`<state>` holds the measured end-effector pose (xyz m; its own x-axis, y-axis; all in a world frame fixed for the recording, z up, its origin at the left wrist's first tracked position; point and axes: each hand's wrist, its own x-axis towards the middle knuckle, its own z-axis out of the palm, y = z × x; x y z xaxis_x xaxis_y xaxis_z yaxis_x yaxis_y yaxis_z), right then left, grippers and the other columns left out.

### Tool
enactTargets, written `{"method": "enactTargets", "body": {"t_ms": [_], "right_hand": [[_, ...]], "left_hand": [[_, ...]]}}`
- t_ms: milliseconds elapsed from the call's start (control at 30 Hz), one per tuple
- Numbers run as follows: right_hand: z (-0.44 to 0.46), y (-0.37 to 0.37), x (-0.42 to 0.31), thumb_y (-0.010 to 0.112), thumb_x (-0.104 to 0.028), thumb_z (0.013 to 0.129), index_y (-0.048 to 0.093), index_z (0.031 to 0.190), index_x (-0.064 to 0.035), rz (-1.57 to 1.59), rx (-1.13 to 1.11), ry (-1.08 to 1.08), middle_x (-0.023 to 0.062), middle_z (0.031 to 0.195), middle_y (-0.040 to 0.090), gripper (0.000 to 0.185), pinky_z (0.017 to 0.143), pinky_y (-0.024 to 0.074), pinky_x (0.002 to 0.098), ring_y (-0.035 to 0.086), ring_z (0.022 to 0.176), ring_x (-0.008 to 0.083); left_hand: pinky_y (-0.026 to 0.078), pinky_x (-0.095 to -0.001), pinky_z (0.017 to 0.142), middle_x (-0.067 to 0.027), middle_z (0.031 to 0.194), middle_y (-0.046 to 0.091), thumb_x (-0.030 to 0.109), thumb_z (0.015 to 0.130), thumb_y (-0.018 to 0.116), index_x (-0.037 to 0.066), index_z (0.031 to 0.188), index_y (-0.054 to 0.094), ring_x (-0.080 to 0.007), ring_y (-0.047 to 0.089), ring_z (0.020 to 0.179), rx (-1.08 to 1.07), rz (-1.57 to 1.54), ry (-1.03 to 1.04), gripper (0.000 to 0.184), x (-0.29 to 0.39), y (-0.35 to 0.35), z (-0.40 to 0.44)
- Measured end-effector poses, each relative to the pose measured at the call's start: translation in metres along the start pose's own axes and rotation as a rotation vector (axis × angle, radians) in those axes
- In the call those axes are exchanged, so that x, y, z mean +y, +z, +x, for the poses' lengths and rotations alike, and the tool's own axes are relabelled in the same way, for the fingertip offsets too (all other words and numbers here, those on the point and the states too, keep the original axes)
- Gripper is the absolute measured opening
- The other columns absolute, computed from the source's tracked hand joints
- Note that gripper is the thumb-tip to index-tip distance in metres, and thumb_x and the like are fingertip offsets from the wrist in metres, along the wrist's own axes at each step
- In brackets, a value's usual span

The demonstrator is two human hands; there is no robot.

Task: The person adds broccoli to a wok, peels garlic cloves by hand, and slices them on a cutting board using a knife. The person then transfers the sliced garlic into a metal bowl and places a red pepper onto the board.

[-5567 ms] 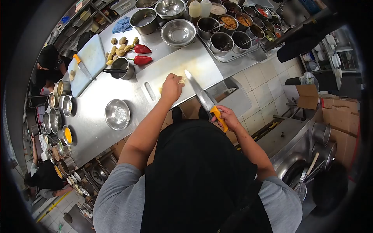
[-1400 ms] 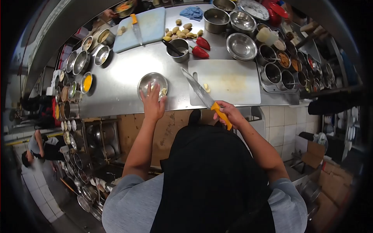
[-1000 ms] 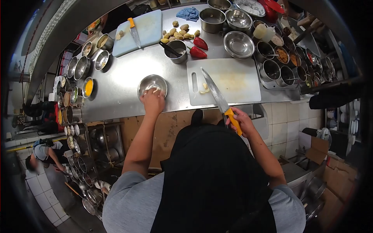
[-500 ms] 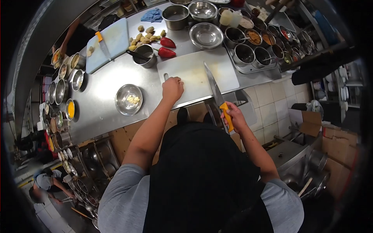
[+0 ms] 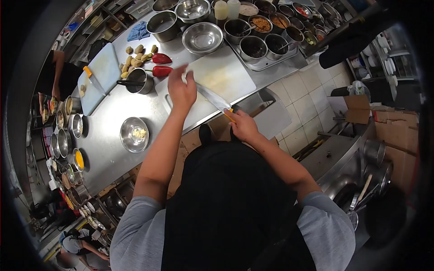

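Note:
My right hand [image 5: 244, 125] is wrapped round the yellow handle of a large kitchen knife [image 5: 214, 97], at the front edge of the counter. The blade points up and left over a white cutting board [image 5: 233, 72], its tip close to my left hand. My left hand [image 5: 182, 90] is over the board's left part, thumb and fingers apart, holding nothing. Behind it lie two red peppers [image 5: 161, 58] and several tan, potato-like pieces [image 5: 131, 62]. To its left stands a steel bowl [image 5: 128, 132] with pale chopped bits [image 5: 139, 133].
A dark-handled steel pot [image 5: 143, 82] stands left of the board. Further left, another yellow-handled knife [image 5: 96, 82] lies on a bluish board [image 5: 102, 67]. A tray of sauce pots [image 5: 253, 49] sits at the back right. Another person's arm [image 5: 58, 74] reaches in at far left.
My left hand has lifted and opened from a curled pose on the board. The knife has swung leftward, its blade now lying more across the board. The camera view has shifted.

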<state>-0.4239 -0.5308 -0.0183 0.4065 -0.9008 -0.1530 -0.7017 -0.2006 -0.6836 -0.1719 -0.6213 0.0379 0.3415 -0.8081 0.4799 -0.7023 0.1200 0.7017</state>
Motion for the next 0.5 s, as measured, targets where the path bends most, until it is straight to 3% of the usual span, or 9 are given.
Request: {"method": "enactTargets", "body": {"t_ms": [100,167,233,300,367,433,500], "right_hand": [[0.004,0.007,0.007,0.066,-0.015,0.09,0.054,0.145,-0.0278,-0.064,-0.046,-0.039,0.0127,0.1,0.057,0.057,0.076,0.0537,0.0469,0.064,0.085,0.0343],[0.002,0.006,0.004,0.065,-0.016,0.091,0.054,0.145,-0.0277,-0.09,-0.035,-0.046,0.013,0.102,0.058,0.056,0.074,0.0544,0.0478,0.065,0.084,0.036],[-0.001,0.006,0.001,0.065,-0.016,0.091,0.055,0.144,-0.0275,-0.119,-0.04,-0.034,0.0132,0.104,0.059,0.056,0.074,0.0548,0.0483,0.066,0.084,0.0367],[0.008,0.003,0.0,0.065,-0.016,0.091,0.055,0.144,-0.0273,-0.152,-0.022,-0.03,0.0135,0.105,0.06,0.056,0.073,0.0551,0.0489,0.066,0.085,0.0373],[0.003,0.009,0.003,0.064,-0.014,0.09,0.055,0.143,-0.0273,-0.189,-0.103,-0.045,0.0141,0.107,0.06,0.055,0.072,0.0556,0.0499,0.067,0.085,0.0384],[0.007,0.011,0.011,0.065,-0.014,0.09,0.056,0.142,-0.0264,-0.211,-0.07,-0.04,0.0142,0.106,0.061,0.055,0.071,0.0555,0.0505,0.067,0.083,0.0387],[0.004,0.008,0.002,0.063,-0.009,0.089,0.058,0.141,-0.0236,-0.145,-0.035,-0.031,0.0117,0.099,0.061,0.053,0.072,0.0543,0.05,0.066,0.083,0.0375]], "left_hand": [[0.047,-0.045,0.095,-0.0171,0.112,0.068,0.016,0.091,0.066,0.004,0.12,0.066,-0.0372,0.062,0.106,0.063,-0.105,0.163,0.031,0.044,0.005,0.047],[0.042,-0.0464,0.104,-0.0167,0.129,0.063,0.019,0.092,0.066,0.006,0.132,0.06,-0.0361,0.056,0.121,0.028,-0.205,0.307,0.043,0.066,0.017,0.056],[0.032,-0.0514,0.112,-0.0164,0.145,0.052,0.025,0.091,0.066,0.01,0.144,0.053,-0.0361,0.045,0.136,-0.014,-0.103,0.391,0.056,0.069,0.039,0.042],[0.021,-0.0615,0.117,-0.0175,0.161,0.035,0.039,0.094,0.062,0.014,0.154,0.043,-0.0401,0.025,0.151,-0.175,0.116,0.394,0.068,0.043,0.07,0.007],[0.018,-0.0703,0.115,-0.0185,0.164,0.028,0.044,0.097,0.058,0.015,0.157,0.038,-0.0421,0.024,0.152,-0.613,0.531,0.169,0.07,-0.012,0.104,-0.059],[0.019,-0.0676,0.117,-0.0209,0.163,0.029,0.042,0.098,0.058,0.011,0.155,0.039,-0.0395,0.025,0.152,-0.493,0.331,0.334,0.068,-0.009,0.096,-0.055],[0.022,-0.0629,0.117,-0.0216,0.159,0.035,0.037,0.098,0.059,0.009,0.154,0.04,-0.0382,0.032,0.148,-0.436,0.16,0.322,0.065,-0.02,0.103,-0.049]]}}
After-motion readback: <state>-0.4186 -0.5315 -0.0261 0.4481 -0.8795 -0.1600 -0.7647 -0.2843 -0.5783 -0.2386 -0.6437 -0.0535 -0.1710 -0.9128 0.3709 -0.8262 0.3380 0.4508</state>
